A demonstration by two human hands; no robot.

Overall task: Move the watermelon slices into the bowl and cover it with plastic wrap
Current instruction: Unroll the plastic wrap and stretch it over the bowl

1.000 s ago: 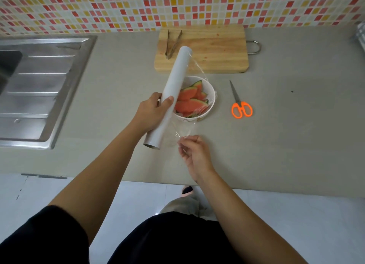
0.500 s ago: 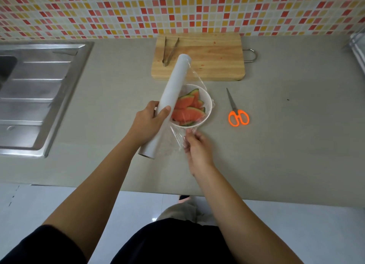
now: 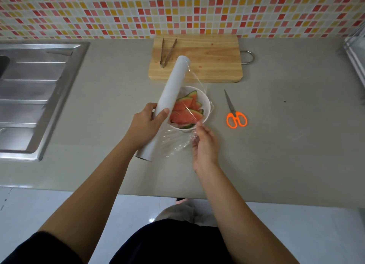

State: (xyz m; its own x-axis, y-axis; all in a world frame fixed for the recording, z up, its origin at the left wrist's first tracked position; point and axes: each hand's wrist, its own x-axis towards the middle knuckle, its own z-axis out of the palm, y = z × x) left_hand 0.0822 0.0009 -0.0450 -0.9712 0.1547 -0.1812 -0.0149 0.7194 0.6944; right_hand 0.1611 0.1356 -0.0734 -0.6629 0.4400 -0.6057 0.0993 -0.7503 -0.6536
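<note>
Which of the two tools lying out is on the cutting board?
The tongs, at the left end of the cutting board. The orange-handled scissors lie on the counter instead, right of the bowl.

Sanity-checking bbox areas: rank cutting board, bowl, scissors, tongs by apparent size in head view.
1. wooden cutting board
2. white bowl
3. orange-handled scissors and tongs: look alike, and the tongs lie farther away, so unranked.

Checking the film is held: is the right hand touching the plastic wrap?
Touching. The head view shows the right hand pinching the crumpled edge of the plastic wrap, just in front of the bowl.
</note>
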